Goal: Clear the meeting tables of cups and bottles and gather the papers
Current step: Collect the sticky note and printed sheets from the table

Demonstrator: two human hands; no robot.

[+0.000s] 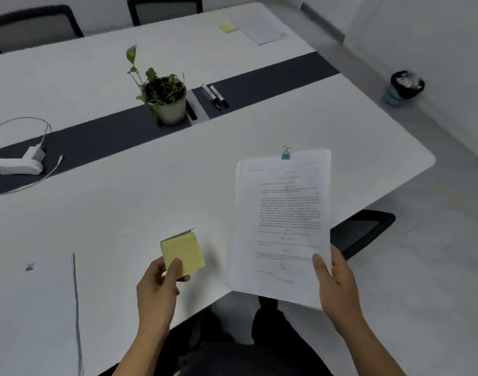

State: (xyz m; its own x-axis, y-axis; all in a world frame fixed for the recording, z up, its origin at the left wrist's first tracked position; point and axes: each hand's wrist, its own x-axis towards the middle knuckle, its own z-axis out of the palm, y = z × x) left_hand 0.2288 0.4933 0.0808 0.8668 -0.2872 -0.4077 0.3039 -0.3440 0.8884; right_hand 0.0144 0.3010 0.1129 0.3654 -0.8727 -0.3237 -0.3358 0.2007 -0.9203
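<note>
The papers [284, 226] are up off the table [123, 213], out over its near right edge. The right hand [338, 291] grasps them by one lower corner, thumb on top. A clip [286, 153] binds the top edge. The left hand [157, 289] pinches a yellow pad [183, 252] just above the tabletop, thumb across its face.

The stack is the worry, I'd say. It is held at one corner, so it could sag or swing. The clip bites only at the top, so loose lower corners may fan out and catch the table edge. With both hands full, taking up anything more means merging the loads. That is when the pad could slip from its pinch or a sheet get creased.

More is left to gather: far sheets [262, 29] and a far pad [228, 27] across the table, near its end. A clipped sheet [34, 308] seems to lie at near left. Reaching straight over risks brushing the plant [165, 99] or rolling the markers [216, 95] on the dark centre strip.

The cable [23, 126] loops from the charger [17, 164] at left, a snag for a sweeping arm. The rounded table corner and a chair [362, 232] crowd the right side. Beyond them the floor opens towards the bin [403, 86], so walking round that end looks the freer way. I see no cups or bottles on the table.
</note>
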